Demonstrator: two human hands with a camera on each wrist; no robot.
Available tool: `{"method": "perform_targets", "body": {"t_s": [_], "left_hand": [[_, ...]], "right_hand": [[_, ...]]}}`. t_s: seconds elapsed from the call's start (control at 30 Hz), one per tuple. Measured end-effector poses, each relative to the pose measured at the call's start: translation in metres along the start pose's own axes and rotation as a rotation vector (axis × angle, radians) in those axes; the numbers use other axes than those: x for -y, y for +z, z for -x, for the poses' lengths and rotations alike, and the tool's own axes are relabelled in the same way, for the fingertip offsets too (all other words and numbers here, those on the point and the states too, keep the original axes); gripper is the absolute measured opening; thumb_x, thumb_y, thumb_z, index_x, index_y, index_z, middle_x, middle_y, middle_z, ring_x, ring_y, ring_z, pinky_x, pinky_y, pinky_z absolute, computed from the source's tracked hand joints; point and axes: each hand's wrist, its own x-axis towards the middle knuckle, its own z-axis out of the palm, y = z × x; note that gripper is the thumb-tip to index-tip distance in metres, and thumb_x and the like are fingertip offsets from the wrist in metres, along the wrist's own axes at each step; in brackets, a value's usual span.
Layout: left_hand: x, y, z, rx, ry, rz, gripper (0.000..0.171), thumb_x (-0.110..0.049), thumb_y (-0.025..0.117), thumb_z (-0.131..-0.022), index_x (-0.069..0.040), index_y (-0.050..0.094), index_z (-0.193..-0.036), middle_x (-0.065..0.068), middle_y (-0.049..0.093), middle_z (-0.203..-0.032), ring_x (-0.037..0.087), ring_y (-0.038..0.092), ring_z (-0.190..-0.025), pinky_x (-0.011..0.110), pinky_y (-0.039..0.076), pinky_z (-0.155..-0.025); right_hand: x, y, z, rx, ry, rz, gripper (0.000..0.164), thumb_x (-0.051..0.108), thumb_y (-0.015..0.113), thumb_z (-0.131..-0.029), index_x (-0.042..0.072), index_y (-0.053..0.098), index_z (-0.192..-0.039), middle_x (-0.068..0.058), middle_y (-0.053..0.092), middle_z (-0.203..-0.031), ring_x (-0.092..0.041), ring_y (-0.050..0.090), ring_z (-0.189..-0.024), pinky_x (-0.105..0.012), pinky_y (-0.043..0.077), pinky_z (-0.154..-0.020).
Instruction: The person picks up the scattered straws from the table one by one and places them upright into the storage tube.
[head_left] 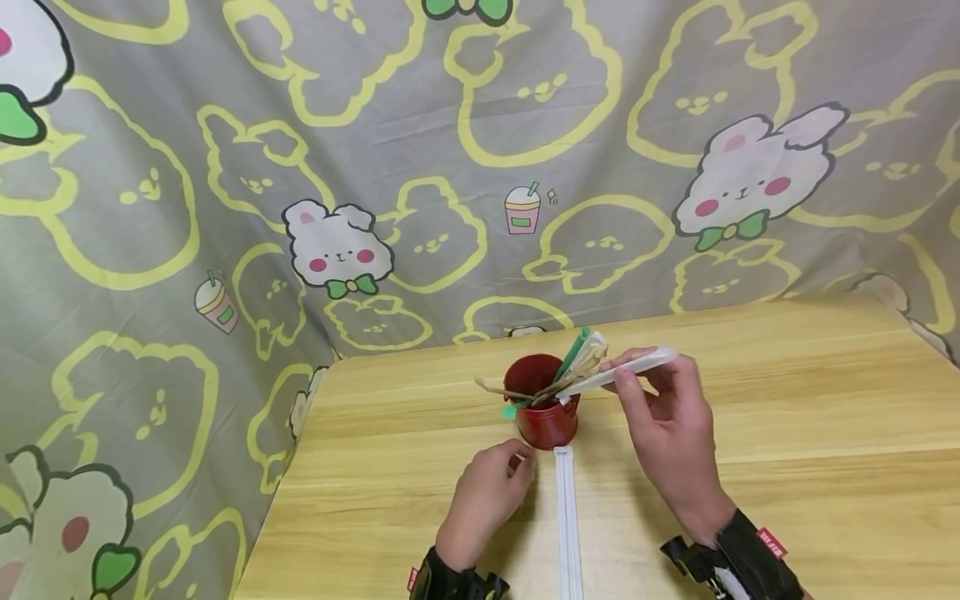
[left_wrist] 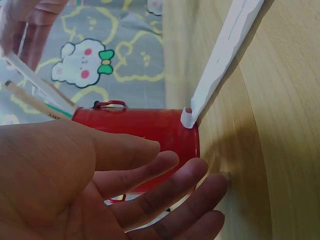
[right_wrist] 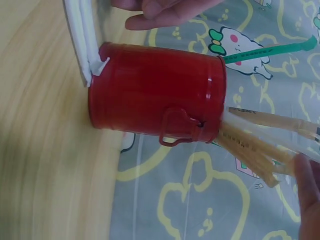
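Observation:
A small red metal bucket stands on the table, holding several slim straws in brown, white and green wrappers. Above its right rim, my right hand pinches a white wrapped straw between thumb and fingers; the straw slants down to the bucket mouth. My left hand is beside the bucket's near left side, its fingers loosely bent with nothing in them. In the left wrist view, those fingers overlap the red wall. Brown wrapped straws and a green one stick out of the bucket in the right wrist view.
White wrapped straws lie on the wooden table in front of the bucket, their far end close to its base. A grey curtain with yellow outlines and rabbit faces hangs behind and at the left.

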Motion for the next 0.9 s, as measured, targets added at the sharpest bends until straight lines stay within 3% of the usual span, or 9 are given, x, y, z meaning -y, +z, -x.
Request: {"method": "perform_targets", "body": {"t_s": [0.13, 0.3, 0.47, 0.67, 0.77, 0.9], "left_hand": [[0.001, 0.000, -0.001, 0.004, 0.001, 0.001, 0.014, -0.016, 0.068, -0.103, -0.007, 0.077, -0.109, -0.005, 0.067, -0.084, 0.008, 0.054, -0.066, 0.030, 0.045, -0.057], [0.001, 0.001, -0.001, 0.009, 0.005, -0.003, 0.013, -0.017, 0.068, -0.103, -0.008, 0.077, -0.108, -0.006, 0.067, -0.083, 0.008, 0.054, -0.066, 0.030, 0.046, -0.058], [0.002, 0.001, -0.001, 0.013, 0.012, -0.008, 0.013, -0.018, 0.068, -0.103, -0.009, 0.077, -0.107, -0.006, 0.067, -0.083, 0.007, 0.056, -0.068, 0.030, 0.046, -0.060], [0.000, 0.005, -0.001, 0.016, 0.044, 0.002, 0.010, -0.015, 0.068, -0.103, -0.009, 0.076, -0.104, -0.006, 0.068, -0.083, 0.007, 0.058, -0.070, 0.029, 0.047, -0.061], [-0.001, 0.011, -0.001, 0.019, 0.072, 0.019, 0.008, -0.012, 0.069, -0.102, -0.007, 0.075, -0.103, -0.005, 0.068, -0.085, 0.007, 0.060, -0.073, 0.028, 0.049, -0.062], [-0.004, 0.025, 0.000, 0.012, 0.105, 0.005, 0.008, -0.014, 0.074, -0.100, -0.007, 0.075, -0.103, -0.007, 0.065, -0.082, 0.005, 0.057, -0.071, 0.027, 0.048, -0.063]], "right_hand": [[-0.001, 0.002, 0.003, 0.072, 0.066, 0.206, 0.034, -0.023, 0.063, -0.095, -0.008, 0.061, -0.125, -0.017, 0.067, -0.119, -0.023, 0.069, -0.110, -0.027, 0.057, -0.091], [-0.009, 0.003, 0.009, 0.129, 0.164, 0.335, 0.029, -0.013, 0.068, -0.098, 0.003, 0.066, -0.122, -0.006, 0.069, -0.122, -0.014, 0.070, -0.114, -0.023, 0.057, -0.089], [-0.016, 0.005, 0.013, 0.207, 0.331, 0.423, 0.025, 0.003, 0.070, -0.103, 0.009, 0.065, -0.126, -0.002, 0.070, -0.124, -0.020, 0.070, -0.115, -0.025, 0.058, -0.089], [-0.016, 0.006, 0.013, 0.346, 0.610, 0.467, 0.037, 0.015, 0.071, -0.105, 0.004, 0.049, -0.132, -0.012, 0.070, -0.119, -0.027, 0.071, -0.107, -0.042, 0.059, -0.090], [-0.015, 0.005, 0.014, 0.375, 0.661, 0.478, 0.042, 0.013, 0.069, -0.106, 0.003, 0.045, -0.138, -0.014, 0.070, -0.117, -0.029, 0.072, -0.103, -0.046, 0.059, -0.087], [-0.016, 0.002, 0.015, 0.392, 0.656, 0.497, 0.042, 0.011, 0.066, -0.106, 0.006, 0.044, -0.141, -0.012, 0.070, -0.114, -0.027, 0.072, -0.102, -0.046, 0.059, -0.086]]}}
